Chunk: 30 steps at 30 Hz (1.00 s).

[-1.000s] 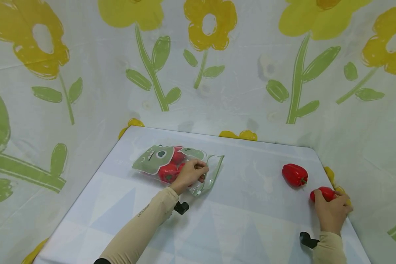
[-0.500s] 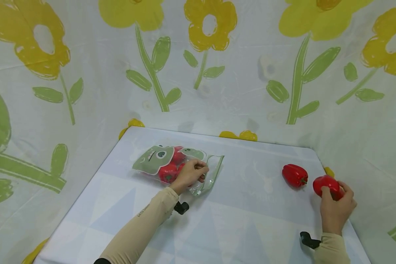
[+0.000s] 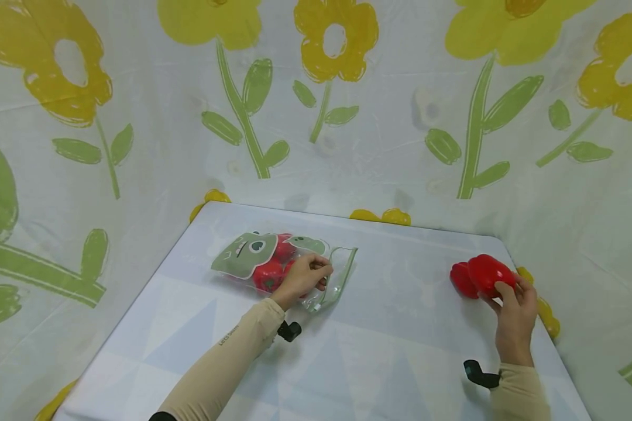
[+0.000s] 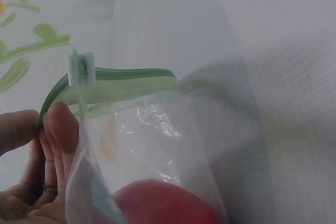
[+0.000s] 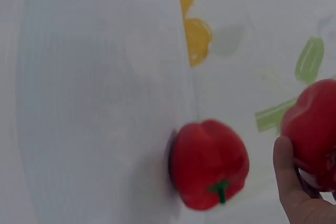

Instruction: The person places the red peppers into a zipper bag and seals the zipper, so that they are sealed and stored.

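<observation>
My left hand [image 3: 300, 282] pinches the green-edged mouth of a clear zip bag [image 3: 242, 255], which lies on its side with a green cartoon face on it. Several red bell peppers [image 3: 268, 275] show through its plastic. In the left wrist view, thumb and finger grip the green zip strip [image 4: 134, 72] beside a white slider [image 4: 82, 70], and the mouth gapes. At the right, my right hand [image 3: 517, 320] holds a red bell pepper [image 3: 490, 275] raised off the table. Behind it, partly hidden, another red bell pepper [image 5: 210, 163] with a green stem rests on the table.
A pale cloth with blue triangles covers the table [image 3: 390, 351]. Flower-printed curtain [image 3: 379, 134] hangs along the back and both sides, close to the table edges. Black camera mounts [image 3: 479, 374] jut from both wrists.
My right hand has lifted the bell pepper from near the right edge and carried it up and left, in front of the other pepper. The left hand and bag have stayed still.
</observation>
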Available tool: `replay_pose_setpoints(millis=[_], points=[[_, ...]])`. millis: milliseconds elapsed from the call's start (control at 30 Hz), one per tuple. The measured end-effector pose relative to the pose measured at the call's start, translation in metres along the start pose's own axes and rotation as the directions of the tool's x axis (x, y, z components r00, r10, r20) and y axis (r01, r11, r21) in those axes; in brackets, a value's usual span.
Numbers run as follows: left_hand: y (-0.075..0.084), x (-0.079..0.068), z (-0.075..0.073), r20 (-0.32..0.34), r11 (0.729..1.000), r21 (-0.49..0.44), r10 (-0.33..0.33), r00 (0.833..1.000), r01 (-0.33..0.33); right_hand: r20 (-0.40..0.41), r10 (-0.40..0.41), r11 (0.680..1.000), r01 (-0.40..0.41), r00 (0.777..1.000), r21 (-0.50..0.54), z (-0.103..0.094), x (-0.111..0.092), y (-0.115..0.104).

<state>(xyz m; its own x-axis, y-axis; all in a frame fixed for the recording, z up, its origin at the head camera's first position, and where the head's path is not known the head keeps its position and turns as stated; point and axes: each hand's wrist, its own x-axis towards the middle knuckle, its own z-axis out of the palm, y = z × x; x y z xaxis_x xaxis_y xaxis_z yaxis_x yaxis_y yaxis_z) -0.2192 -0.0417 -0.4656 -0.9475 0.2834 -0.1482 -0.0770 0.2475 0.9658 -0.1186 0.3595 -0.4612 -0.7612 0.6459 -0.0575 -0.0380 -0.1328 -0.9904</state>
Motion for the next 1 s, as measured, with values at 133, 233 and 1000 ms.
replay_pose_setpoints(millis=[133,233,1000], points=[[0.001,-0.001,0.000,-0.001,1.000,-0.003,-0.003,1.000,0.003,0.081,-0.001,1.000,0.003,0.997,-0.014,0.017,-0.005,0.003],[0.003,-0.002,0.000,-0.003,1.000,0.004,-0.007,1.000,0.007,0.146,-0.007,1.000,0.007,0.989,-0.002,0.029,-0.010,0.008],[0.003,-0.002,0.002,-0.007,1.000,-0.002,-0.005,1.000,0.005,0.556,-0.001,0.968,0.140,0.831,-0.208,0.104,-0.042,0.058]])
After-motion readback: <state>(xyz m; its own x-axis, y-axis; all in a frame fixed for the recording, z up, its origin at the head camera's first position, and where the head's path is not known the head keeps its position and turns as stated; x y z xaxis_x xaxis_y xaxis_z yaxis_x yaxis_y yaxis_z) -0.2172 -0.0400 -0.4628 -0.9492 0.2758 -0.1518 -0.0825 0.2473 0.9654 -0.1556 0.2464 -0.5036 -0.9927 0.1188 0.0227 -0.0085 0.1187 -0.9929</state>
